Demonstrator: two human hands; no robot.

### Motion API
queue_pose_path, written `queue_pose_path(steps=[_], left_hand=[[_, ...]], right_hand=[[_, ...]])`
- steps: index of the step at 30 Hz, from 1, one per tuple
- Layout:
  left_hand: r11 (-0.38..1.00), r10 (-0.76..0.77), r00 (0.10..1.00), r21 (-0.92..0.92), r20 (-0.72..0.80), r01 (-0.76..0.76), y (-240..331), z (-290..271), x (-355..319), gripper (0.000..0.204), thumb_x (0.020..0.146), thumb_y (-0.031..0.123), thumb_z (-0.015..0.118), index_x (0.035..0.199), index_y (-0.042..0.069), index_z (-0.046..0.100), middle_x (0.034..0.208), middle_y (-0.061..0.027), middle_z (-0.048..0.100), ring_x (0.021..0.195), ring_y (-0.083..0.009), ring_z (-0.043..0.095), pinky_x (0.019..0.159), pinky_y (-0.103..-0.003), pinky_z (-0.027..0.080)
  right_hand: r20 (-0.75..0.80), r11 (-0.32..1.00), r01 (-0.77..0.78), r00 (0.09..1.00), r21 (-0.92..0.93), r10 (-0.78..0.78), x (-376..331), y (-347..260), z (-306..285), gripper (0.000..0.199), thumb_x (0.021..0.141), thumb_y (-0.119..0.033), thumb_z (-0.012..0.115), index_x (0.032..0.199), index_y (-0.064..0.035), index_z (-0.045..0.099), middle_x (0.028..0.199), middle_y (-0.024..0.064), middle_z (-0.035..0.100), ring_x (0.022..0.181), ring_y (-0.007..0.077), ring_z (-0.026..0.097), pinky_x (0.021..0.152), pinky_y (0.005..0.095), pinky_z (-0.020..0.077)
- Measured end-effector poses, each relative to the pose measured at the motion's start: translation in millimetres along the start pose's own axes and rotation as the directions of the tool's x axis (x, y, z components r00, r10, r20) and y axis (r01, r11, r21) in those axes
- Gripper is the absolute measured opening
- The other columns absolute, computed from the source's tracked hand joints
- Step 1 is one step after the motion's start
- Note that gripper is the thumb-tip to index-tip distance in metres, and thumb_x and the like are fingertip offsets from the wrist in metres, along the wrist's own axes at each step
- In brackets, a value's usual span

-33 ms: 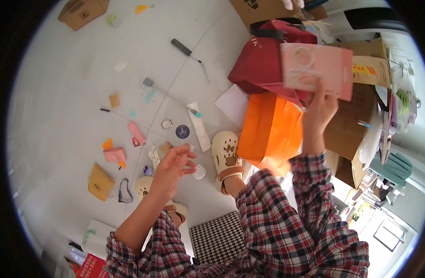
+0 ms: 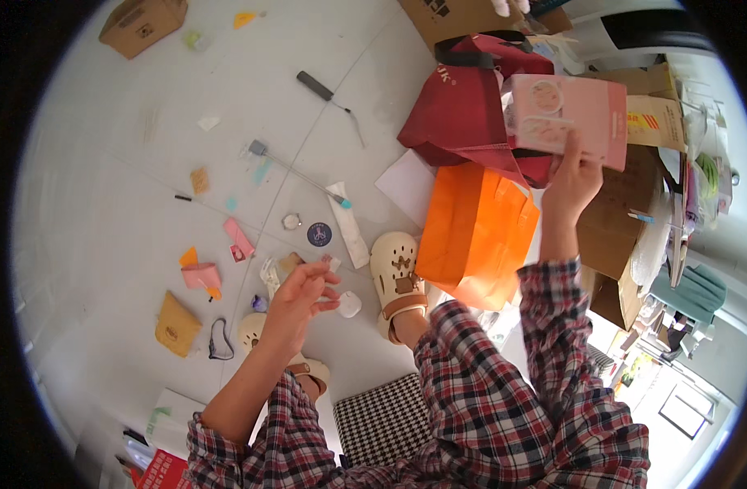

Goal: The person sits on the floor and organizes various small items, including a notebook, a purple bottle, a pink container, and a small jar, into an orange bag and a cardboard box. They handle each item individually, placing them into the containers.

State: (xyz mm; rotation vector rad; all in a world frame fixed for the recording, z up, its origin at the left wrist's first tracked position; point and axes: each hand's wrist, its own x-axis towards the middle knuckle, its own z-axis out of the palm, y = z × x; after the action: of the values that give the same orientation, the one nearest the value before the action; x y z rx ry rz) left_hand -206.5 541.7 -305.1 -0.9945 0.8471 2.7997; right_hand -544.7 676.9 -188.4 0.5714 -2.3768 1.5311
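A flat pink box (image 2: pixel 566 110) with round pictures on its front is in my right hand (image 2: pixel 571 186), the fingers along its lower edge. It is held up in front of the right side of a dark red fabric bag (image 2: pixel 451 106) with black handles. Just below that bag stands an orange paper bag (image 2: pixel 471 236), left of my right forearm. My left hand (image 2: pixel 298 297) hangs empty above the floor, fingers loosely bent and apart. Near its fingertips lies a small white rounded object (image 2: pixel 349 304).
Brown cardboard boxes (image 2: pixel 606 220) are stacked along the right. Scattered on the floor are a grey-headed brush (image 2: pixel 300 171), a dark-handled tool (image 2: pixel 315 85), a round dark blue disc (image 2: pixel 319 235), a tan pouch (image 2: pixel 178 324) and pink packets (image 2: pixel 201 275). A checked stool (image 2: pixel 382 420) is at the bottom.
My right hand and the pink box have shifted slightly to the right, and the box has turned a little. My left hand has barely moved.
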Motion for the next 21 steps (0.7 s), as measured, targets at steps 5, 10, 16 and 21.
queue_pose_path(steps=[5, 10, 16, 21], left_hand=[[0.989, -0.091, 0.992, 0.11, -0.085, 0.1, -11, -15, -9, 0.023, 0.093, 0.018, 0.047, 0.111, 0.004, 0.052, 0.103, -0.0084, 0.057, 0.086, -0.0154, 0.056, 0.081, -0.033, 0.048], [0.989, -0.11, 0.988, 0.087, -0.11, 0.12, -11, -21, -6, 0.023, 0.093, 0.019, 0.049, 0.109, 0.003, 0.052, 0.1, -0.0087, 0.059, 0.084, -0.0161, 0.057, 0.08, -0.033, 0.048], [0.995, -0.101, 0.992, -0.021, -0.077, 0.1, -7, -28, -9, 0.023, 0.093, 0.021, 0.05, 0.108, 0.005, 0.052, 0.099, -0.0088, 0.06, 0.087, -0.0165, 0.057, 0.081, -0.034, 0.048], [0.992, -0.118, 0.987, -0.061, -0.109, 0.112, -13, -36, -13, 0.024, 0.092, 0.021, 0.051, 0.108, 0.003, 0.052, 0.099, -0.0084, 0.059, 0.086, -0.0168, 0.058, 0.08, -0.034, 0.048]], right_hand=[[0.138, 0.794, -0.143, 0.952, -0.591, 0.274, 53, 80, -15, 0.031, 0.09, -0.028, 0.057, 0.091, 0.0023, 0.064, 0.074, 0.0017, 0.062, 0.052, 0.0053, 0.043, 0.046, 0.0209, 0.0334], [0.382, 0.562, -0.697, 0.716, 0.446, 0.585, 45, 116, -19, 0.048, 0.091, -0.043, 0.05, 0.105, 0.0027, 0.055, 0.088, 0.0081, 0.058, 0.058, 0.0099, 0.042, 0.048, 0.0204, 0.0344], [0.715, -0.028, -0.755, 0.608, 0.655, 0.346, 26, 98, -25, 0.065, 0.094, -0.054, 0.031, 0.114, 0.0062, 0.046, 0.096, 0.0156, 0.052, 0.08, 0.0222, 0.046, 0.069, 0.03, 0.0435], [0.619, 0.1, -0.734, 0.63, 0.671, 0.47, 27, 110, -31, 0.057, 0.094, -0.049, 0.038, 0.115, 0.0035, 0.048, 0.105, 0.0183, 0.052, 0.088, 0.0292, 0.05, 0.082, 0.0374, 0.044]])
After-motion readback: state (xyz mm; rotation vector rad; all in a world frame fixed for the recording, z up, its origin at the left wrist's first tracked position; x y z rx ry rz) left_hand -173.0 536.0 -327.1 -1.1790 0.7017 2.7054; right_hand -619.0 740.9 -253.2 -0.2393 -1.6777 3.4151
